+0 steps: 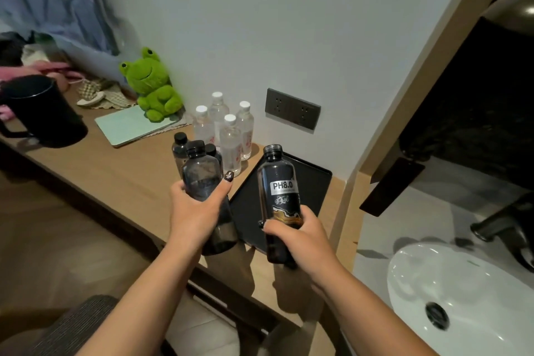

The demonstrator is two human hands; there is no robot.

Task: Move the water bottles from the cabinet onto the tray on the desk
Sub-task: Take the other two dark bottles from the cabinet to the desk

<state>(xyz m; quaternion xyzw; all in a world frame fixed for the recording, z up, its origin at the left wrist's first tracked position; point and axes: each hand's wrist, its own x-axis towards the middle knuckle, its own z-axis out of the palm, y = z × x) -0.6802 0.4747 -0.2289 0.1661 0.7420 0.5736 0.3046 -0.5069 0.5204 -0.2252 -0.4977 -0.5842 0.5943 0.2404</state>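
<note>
My left hand (193, 212) grips a dark smoky water bottle (202, 173) around its middle, held above the desk's front edge. My right hand (297, 235) grips a second dark bottle (278, 179) with a white PH8.0 label, upright over the black tray (315, 182). The tray lies on the wooden desk (115, 173) by the wall, and what shows of it is bare. Two more dark bottles (180, 147) stand on the desk just left of the tray. Several clear bottles with white caps (231, 141) stand behind them near the wall.
A green frog plush (153, 89) sits on a pale notebook (130, 126) at the back. A black pitcher (43, 113) stands at the desk's left. A wall socket (291, 108) is above the tray. A white sink (462, 298) and dark tap lie to the right.
</note>
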